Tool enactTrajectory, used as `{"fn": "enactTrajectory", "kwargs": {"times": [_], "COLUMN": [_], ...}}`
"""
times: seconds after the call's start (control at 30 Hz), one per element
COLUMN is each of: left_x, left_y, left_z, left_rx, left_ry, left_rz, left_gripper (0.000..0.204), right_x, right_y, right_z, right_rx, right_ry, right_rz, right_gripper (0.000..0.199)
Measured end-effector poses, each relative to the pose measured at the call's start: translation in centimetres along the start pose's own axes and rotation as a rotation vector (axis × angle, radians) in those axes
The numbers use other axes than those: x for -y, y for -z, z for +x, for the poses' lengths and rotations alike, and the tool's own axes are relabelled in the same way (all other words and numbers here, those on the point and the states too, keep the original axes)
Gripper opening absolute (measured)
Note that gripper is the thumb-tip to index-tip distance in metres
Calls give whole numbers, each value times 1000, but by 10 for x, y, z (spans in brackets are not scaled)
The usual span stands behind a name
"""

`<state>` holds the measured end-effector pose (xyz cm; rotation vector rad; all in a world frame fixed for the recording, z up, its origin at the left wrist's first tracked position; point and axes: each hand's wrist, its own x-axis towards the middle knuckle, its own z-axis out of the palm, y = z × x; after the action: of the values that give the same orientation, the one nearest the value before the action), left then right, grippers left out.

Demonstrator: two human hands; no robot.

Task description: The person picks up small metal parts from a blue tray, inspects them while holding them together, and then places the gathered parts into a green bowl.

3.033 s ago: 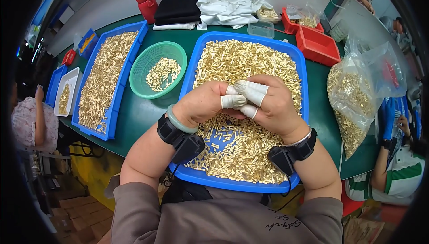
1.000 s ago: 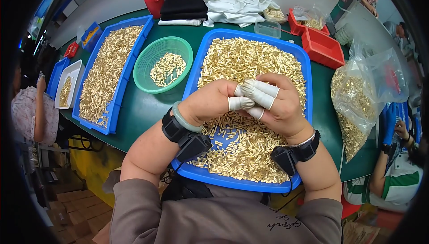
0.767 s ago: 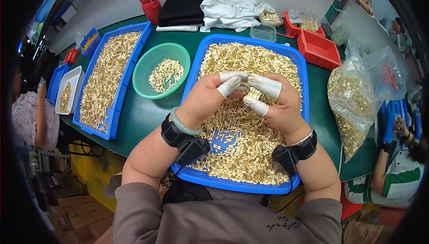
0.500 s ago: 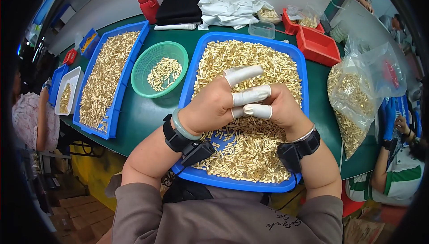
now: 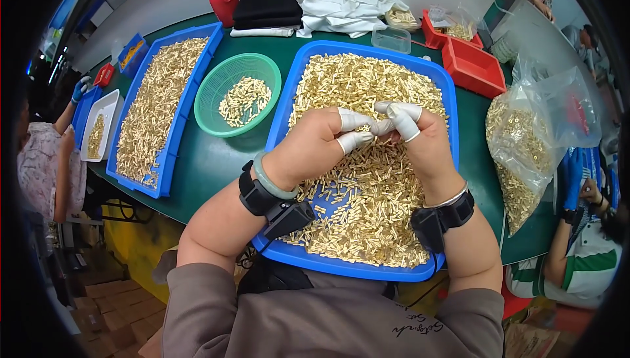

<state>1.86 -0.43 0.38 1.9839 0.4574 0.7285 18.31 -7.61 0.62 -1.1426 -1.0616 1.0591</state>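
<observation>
Above the middle of the big blue tray (image 5: 289,105), both hands meet, fingertips capped in white finger cots. The left hand (image 5: 314,145) comes in from the lower left, the right hand (image 5: 420,136) from the lower right, and their tips touch just over the heap of small brass parts (image 5: 374,194). The grip of each hand is pressed together: thumb and first fingers pinch toward the same spot between the hands, where a small brass piece seems to be held, though it is too hidden by the cots to tell which hand carries it or how its long axis lies. Both hands are equally near that spot; the loose parts lie directly below, filling the tray from its far rim to the near one, with a bare patch of blue floor beneath the left wrist.

Left of the tray, just beside it, a green round basket (image 5: 226,118) holds a small pile of the same parts; it is nearer the left hand, with nothing between. Farther left a long blue tray (image 5: 197,89) is full too. On the right of the green desk (image 5: 216,161) stands a clear bag of brass parts (image 5: 518,141), and red bins (image 5: 474,66) sit beyond the tray's far right corner. Another person's gloved hand shows at the right edge.
</observation>
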Motion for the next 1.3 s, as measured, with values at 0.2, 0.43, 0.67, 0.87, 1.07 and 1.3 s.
{"fn": "enactTrajectory", "kwargs": {"times": [0.2, 0.43, 0.67, 0.87, 1.07, 1.3], "left_x": [-9, -7, -6, -8, -27, -14], "left_y": [3, 4, 3, 5, 41, 112], "left_z": [0, 0, -1, 2, -5, -21], "left_rx": [94, 116, 117, 115, 57, -218], "left_ry": [133, 133, 232, 371, 202, 134], "left_rz": [-17, -18, -164, -321, 311, 1106], "left_gripper": [16, 16, 16, 15, 18, 28], "right_x": [0, -2, -2, -3, -1, 1], "right_y": [1, 0, 1, -1, -1, -4], "right_z": [0, 0, 1, 3, -3, 0], "right_rx": [-26, -31, 0, -10, 13, 42], "right_ry": [40, 53, 23, 59, 45, 57], "right_rz": [-51, -58, -45, -38, -89, -68], "right_gripper": [24, 24, 24, 23, 22, 21]}}
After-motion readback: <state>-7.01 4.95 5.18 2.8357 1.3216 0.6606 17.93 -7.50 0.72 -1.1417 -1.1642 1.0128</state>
